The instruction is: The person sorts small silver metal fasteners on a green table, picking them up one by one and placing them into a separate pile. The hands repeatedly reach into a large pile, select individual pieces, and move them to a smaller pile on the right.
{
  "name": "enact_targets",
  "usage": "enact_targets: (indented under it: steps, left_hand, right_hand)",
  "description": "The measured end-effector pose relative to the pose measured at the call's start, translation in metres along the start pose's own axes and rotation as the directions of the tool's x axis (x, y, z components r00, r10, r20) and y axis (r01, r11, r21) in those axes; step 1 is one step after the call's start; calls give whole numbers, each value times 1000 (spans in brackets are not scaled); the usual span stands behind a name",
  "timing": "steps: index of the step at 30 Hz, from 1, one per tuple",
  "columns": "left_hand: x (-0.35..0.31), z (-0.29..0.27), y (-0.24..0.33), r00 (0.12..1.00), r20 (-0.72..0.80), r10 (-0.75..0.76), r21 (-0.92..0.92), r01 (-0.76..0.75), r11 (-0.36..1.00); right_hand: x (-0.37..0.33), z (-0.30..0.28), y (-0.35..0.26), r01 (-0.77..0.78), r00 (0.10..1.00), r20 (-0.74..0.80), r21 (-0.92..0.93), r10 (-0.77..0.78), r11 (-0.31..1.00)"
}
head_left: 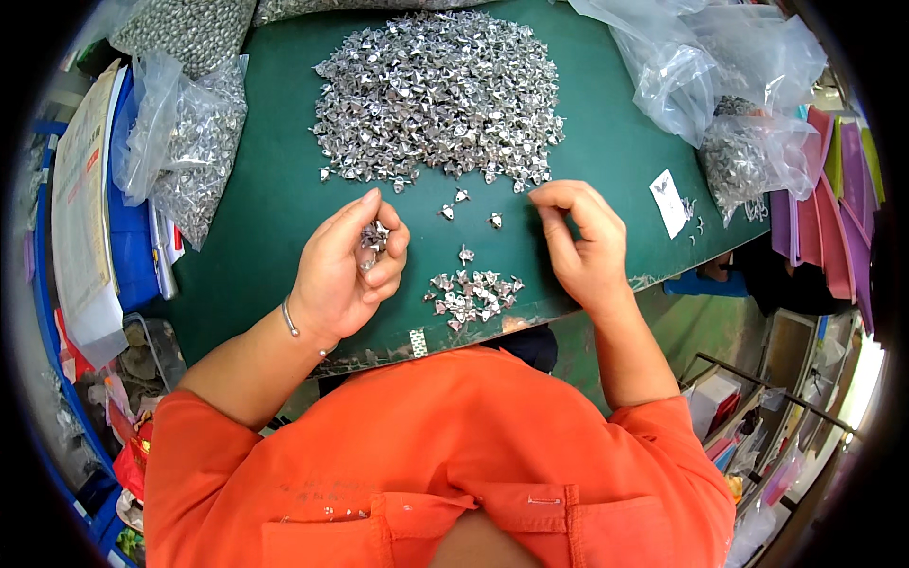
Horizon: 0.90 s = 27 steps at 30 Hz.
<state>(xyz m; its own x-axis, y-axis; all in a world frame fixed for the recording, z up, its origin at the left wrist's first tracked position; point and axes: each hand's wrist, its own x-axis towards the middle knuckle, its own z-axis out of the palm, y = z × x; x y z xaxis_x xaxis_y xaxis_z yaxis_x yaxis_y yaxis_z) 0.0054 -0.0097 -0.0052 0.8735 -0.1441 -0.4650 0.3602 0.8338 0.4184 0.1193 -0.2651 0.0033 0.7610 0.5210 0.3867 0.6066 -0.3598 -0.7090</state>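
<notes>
My left hand (346,270) is curled, palm up, around several small shiny metal clips (375,237) that show between thumb and fingers. My right hand (589,244) hovers at the near right edge of a large heap of the same clips (436,99). Its thumb and index fingertips come together in a pinch; whatever is between them is too small to make out. Between my hands lie a few loose clips (495,220). Closer to me, by the table's front edge, sits a smaller pile of clips (473,298).
The table (275,218) has a green top. Clear bags of metal parts (204,151) stand at the left, beside papers and a blue folder (133,227). At the right are more plastic bags (757,156), a white paper slip (668,203) and coloured sheets (828,222).
</notes>
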Motion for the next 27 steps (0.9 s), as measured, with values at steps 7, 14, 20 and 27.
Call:
enact_targets:
  steps: [7,14,20,27]
  left_hand:
    - [-1,2,0,1000,-8,-11,4,11,1000]
    - [-1,6,0,998,-54,-12,48,15,999]
    - [-1,5,1,999,-33,-8,53,9,999]
    - [-1,10,-1,999,-33,6,50,-4,999]
  right_hand:
    - [0,19,-5,107,991,90,-52,-102,993]
    - [-5,4,-10,144,976,172,-36,-136,989]
    - [-12,-13,-10,-106,993,60,30,104,994]
    - [4,13,-21,82,963,242,145,-115,986]
